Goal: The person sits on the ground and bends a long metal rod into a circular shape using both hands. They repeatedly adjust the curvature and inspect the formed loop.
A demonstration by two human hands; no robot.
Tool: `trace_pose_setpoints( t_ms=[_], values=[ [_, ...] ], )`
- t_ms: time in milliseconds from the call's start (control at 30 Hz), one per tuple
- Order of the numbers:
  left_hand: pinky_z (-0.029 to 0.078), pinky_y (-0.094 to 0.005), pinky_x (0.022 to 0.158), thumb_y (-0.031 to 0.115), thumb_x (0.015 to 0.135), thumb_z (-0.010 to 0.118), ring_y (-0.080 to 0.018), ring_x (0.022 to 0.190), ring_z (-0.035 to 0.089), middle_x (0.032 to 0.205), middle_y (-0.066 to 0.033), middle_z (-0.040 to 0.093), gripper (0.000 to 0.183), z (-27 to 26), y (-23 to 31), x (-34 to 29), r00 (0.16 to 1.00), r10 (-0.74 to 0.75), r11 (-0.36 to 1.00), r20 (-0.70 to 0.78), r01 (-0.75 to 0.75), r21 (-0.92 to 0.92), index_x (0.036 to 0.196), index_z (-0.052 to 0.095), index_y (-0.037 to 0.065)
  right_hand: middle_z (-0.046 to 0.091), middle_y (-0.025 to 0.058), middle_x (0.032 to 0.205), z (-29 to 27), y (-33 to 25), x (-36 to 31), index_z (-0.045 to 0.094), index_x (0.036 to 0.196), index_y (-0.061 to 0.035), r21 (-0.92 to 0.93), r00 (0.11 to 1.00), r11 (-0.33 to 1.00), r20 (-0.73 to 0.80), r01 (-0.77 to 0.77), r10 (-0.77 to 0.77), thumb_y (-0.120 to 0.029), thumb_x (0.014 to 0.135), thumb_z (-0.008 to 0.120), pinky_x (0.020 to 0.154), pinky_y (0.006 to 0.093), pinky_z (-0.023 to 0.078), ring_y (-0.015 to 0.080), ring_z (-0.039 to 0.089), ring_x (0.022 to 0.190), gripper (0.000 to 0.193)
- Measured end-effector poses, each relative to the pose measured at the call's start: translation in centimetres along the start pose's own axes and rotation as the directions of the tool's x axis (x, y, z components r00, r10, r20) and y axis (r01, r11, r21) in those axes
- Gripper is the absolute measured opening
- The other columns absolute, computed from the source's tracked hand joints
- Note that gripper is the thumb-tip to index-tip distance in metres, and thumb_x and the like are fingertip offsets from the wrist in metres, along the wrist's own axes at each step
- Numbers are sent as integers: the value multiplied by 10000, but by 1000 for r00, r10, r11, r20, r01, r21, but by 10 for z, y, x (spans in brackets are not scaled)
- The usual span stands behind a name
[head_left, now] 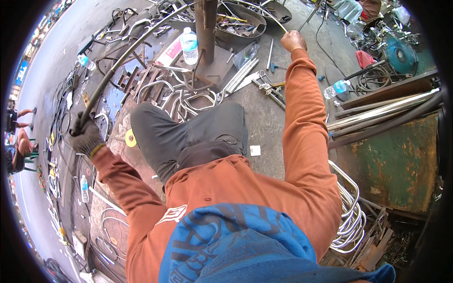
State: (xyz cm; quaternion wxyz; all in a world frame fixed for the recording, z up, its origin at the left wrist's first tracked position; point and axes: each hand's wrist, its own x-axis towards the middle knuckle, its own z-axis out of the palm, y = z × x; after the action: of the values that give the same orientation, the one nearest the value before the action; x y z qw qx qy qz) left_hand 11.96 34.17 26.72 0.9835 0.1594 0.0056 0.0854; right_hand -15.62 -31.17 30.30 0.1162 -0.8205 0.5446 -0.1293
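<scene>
My left hand point(88, 136), in a dark glove, is closed round the lower end of a long metal rod point(141, 41). The rod's section near that hand is thicker and dark, and the rod curves up towards a rusty upright post point(206, 35). To the right of the post, my bare right hand point(294, 40) is a fist at arm's length, gripping the end of a thin rod point(270, 18). Whether both pieces are one rod running behind the post cannot be seen. Bent metal tubes point(181, 101) lie beyond my knees.
A water bottle point(189, 46) stands left of the post; another bottle point(336, 89) lies at right. A metal basin point(245, 30) holds scraps. Metal pipes point(377, 113) rest beside a rusty green panel point(391, 162). Coiled tubing point(350, 212) and a blue fan point(400, 54) are also at right.
</scene>
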Motion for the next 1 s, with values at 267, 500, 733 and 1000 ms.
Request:
trace_pose_setpoints(
  t_ms=[267, 500, 733, 1000],
  values=[
    [501, -470, 838, 14, 842, 389, -356, 797, 619, 853, -241, 607, 242, 10, -7, 114, 974, 191, 650, 120, -217, 728, 818, 567, -148, 594, 155, 1160, -7, 3, 23, 637, 1096, -119, -37, 997, 997, 41, 67, -65, -252, 860, 465, 933, 421, 432, 346, 552, 1093, 321],
    [513, -384, 840, 19, 881, 401, -295, 869, 632, 970, -197, 647, 266, 34, -47, 210, 911, 79, -176, 406, -388, 905, 947, 615, -125, 612, 173, 1105, -13, 31, 7, 650, 1053, -108, -45, 997, 999, 78, 27, -24, -261, 864, 455, 905, 427, 442, 359, 566, 1051, 312],
    [538, -317, 779, -3, 827, 503, -227, 783, 653, 874, -159, 668, 172, 1, -38, 188, 982, 109, 573, 153, -188, 798, 881, 637, -97, 602, 219, 1094, -11, 33, 14, 645, 1048, -44, -79, 994, 996, 99, 44, -36, -253, 833, 461, 913, 418, 439, 367, 567, 1044, 352],
    [474, -528, 828, 113, 829, 427, -378, 826, 616, 828, -246, 621, 278, -12, -16, 76, 998, 35, 991, 44, -40, 131, 822, 551, -136, 621, 219, 1050, 29, 47, 15, 613, 1122, -71, 213, 990, 967, 0, 140, -143, -182, 787, 479, 874, 386, 455, 345, 592, 1009, 377]
  ],
)
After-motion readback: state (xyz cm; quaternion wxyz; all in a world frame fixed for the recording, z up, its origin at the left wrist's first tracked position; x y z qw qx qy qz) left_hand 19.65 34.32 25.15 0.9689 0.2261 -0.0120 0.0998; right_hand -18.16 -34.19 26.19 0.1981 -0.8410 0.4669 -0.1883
